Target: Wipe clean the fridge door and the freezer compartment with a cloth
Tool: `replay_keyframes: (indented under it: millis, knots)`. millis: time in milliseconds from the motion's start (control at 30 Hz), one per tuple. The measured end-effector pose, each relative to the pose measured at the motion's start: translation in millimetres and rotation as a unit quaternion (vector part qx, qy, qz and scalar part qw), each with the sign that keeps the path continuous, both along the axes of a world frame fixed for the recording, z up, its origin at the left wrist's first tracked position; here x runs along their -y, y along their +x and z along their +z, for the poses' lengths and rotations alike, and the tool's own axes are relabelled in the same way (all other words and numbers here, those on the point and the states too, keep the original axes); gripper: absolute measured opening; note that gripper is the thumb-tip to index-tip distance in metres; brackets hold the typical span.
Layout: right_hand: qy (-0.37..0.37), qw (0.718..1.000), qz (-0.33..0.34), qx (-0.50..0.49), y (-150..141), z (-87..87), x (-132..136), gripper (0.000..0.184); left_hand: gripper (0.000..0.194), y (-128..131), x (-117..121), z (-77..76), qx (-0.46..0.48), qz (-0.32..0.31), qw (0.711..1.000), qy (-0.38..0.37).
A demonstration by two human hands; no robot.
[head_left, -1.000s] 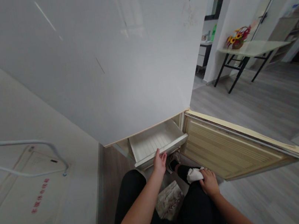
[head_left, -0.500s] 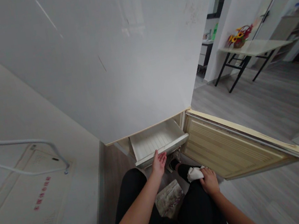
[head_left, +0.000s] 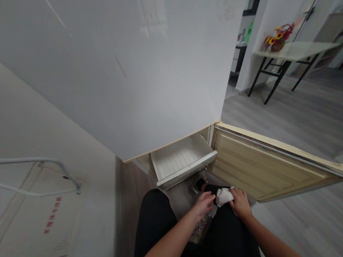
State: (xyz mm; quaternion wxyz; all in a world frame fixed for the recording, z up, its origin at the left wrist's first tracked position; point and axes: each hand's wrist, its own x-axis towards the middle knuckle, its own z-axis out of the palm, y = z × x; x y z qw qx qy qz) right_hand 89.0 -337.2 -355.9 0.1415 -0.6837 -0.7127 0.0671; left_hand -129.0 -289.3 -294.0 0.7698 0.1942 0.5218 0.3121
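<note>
My right hand (head_left: 240, 203) rests by my right knee, closed on a crumpled white cloth (head_left: 223, 197). Just left of that cloth is my left hand (head_left: 204, 205), its fingers loosely stretched towards it; whether they touch is hard to tell. In front of my knees, a white ribbed drawer (head_left: 182, 159) sticks out from the bottom compartment of a tall white fridge (head_left: 157, 79). The lower fridge door (head_left: 260, 162) stands wide open to the right, showing its yellowed inner panel.
On the left wall run a pale pipe (head_left: 18, 160) and a panel (head_left: 28, 227) with red lettering. A table (head_left: 304, 49) with a flower basket (head_left: 277, 44) stands at the far right. Between my legs, a grey-brown patterned block (head_left: 196, 235) is partly hidden.
My left hand has moved from the drawer front back and right, close to the white cloth. My right hand keeps hold of the cloth. The view has shifted slightly.
</note>
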Motion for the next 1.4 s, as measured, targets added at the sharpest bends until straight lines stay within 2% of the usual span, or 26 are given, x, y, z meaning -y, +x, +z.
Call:
replay_keyframes:
  millis: [100, 200, 300, 433, 567, 700, 867, 1033, 1233, 1400]
  knots:
    - [0.023, 0.999, 0.045, -0.011, -0.6, 3.2, 0.4, 0.030, 0.037, 25.1, 9.5, -2.9, -0.010, -0.050, 0.998, 0.047]
    - [0.046, 0.996, 0.072, -0.014, -1.3, 2.1, 0.0, 0.038, 0.033, 39.2, 4.0, -2.4, -0.020, -0.073, 0.993, 0.093]
    - [0.079, 0.996, 0.050, -0.002, -2.4, -3.3, -0.9, 0.047, 0.030, 38.3, -7.7, 0.6, -0.047, -0.028, 0.989, 0.137]
    - [0.118, 0.993, 0.005, 0.001, -3.5, -9.3, -1.5, 0.055, 0.021, 20.1, -26.0, 10.6, -0.078, 0.067, 0.979, 0.176]
    - [0.112, 0.994, 0.003, -0.010, -3.5, -8.5, -1.9, 0.050, 0.027, 0.3, -39.1, 26.3, -0.080, 0.084, 0.976, 0.186]
    - [0.092, 0.996, 0.000, -0.019, -4.6, -4.0, -2.5, 0.042, 0.029, -7.5, -40.7, 35.3, -0.072, 0.033, 0.982, 0.172]
    - [0.085, 0.996, -0.002, -0.021, -6.7, 0.1, -2.8, 0.035, 0.039, -14.4, -37.0, 30.7, -0.097, -0.028, 0.984, 0.148]
    - [0.092, 0.995, 0.016, -0.023, -6.2, -0.4, -5.4, 0.024, 0.041, -37.4, -37.4, 32.4, -0.167, -0.067, 0.965, 0.192]
    - [0.080, 0.996, 0.034, -0.028, -4.9, -1.7, -6.9, 0.017, 0.044, -64.6, -40.3, 54.1, -0.237, -0.120, 0.934, 0.239]
    - [0.066, 0.997, 0.035, -0.027, -5.4, 1.0, -6.2, 0.018, 0.028, -73.1, -48.0, 87.8, -0.292, -0.199, 0.884, 0.304]
